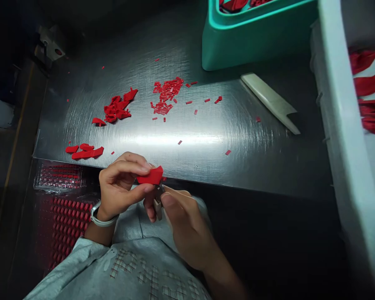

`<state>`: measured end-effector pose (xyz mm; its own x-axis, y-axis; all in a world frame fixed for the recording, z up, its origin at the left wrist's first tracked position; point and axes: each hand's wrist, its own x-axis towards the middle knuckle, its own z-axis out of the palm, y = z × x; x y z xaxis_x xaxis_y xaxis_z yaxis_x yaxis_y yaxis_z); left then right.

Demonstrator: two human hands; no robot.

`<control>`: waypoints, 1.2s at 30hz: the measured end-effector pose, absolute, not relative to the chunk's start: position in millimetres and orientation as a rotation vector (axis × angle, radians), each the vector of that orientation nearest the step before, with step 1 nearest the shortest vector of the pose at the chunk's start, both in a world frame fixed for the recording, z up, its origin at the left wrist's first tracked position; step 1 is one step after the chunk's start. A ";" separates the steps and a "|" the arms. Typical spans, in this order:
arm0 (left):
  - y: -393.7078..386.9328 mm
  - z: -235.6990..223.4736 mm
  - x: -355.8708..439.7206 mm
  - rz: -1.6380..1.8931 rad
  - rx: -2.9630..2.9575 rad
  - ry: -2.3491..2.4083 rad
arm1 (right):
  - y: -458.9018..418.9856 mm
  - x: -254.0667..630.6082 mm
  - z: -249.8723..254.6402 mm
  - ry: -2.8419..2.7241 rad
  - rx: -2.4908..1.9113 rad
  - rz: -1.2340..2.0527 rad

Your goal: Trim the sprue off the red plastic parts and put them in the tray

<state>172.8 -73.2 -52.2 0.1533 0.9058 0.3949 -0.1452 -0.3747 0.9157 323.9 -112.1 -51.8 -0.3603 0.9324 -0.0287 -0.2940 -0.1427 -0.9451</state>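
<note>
Chips (pixel 169 92) on table (pixel 206 141), 2 clusters of pieces (pixel 113 111) left, bin (pixel 256 46) behind at right

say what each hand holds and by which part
The left hand pinches a red piece by opposite edges; the right hand holds a small tool, exact grip hidden.

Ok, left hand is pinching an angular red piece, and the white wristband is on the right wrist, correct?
Not quite: the white wristband is on the left wrist, as the head view shows. The left hand does pinch the angular red piece.

Tool (pixel 158 209) partly hidden by right hand (pixel 186 225), teal bin (pixel 256 46) cropped
</note>
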 end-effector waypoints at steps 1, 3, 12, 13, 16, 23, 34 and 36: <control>-73.0 -52.5 172.3 1.407 1.497 0.769 | -112.5 324.2 -51.7 -1.173 -0.845 1.660; -73.4 -53.6 171.3 1.417 1.507 0.763 | -113.7 325.0 -51.2 -1.194 -0.868 1.638; -76.2 -56.3 165.3 1.439 1.585 0.835 | -115.9 329.5 -46.1 -1.294 -0.934 1.556; -75.5 -56.3 164.7 1.440 1.601 0.833 | -115.8 330.1 -45.9 -1.305 -0.933 1.553; -73.2 -56.2 163.2 1.427 1.623 0.788 | -115.0 332.5 -45.2 -1.348 -0.932 1.533; -70.7 -55.6 160.9 1.422 1.631 0.796 | -112.9 336.5 -44.2 -1.388 -0.918 1.575; -68.7 -52.4 162.3 1.395 1.628 0.827 | -115.6 333.6 -44.2 -1.248 -0.872 1.660; -68.4 -51.0 164.9 1.401 1.627 0.812 | -115.4 332.7 -43.2 -1.227 -0.859 1.681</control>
<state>164.9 -68.4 -51.0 0.1726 0.8740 0.4542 -0.0397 -0.4546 0.8898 332.7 -115.4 -43.2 -0.3919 0.9191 -0.0406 -0.2413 -0.1453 -0.9595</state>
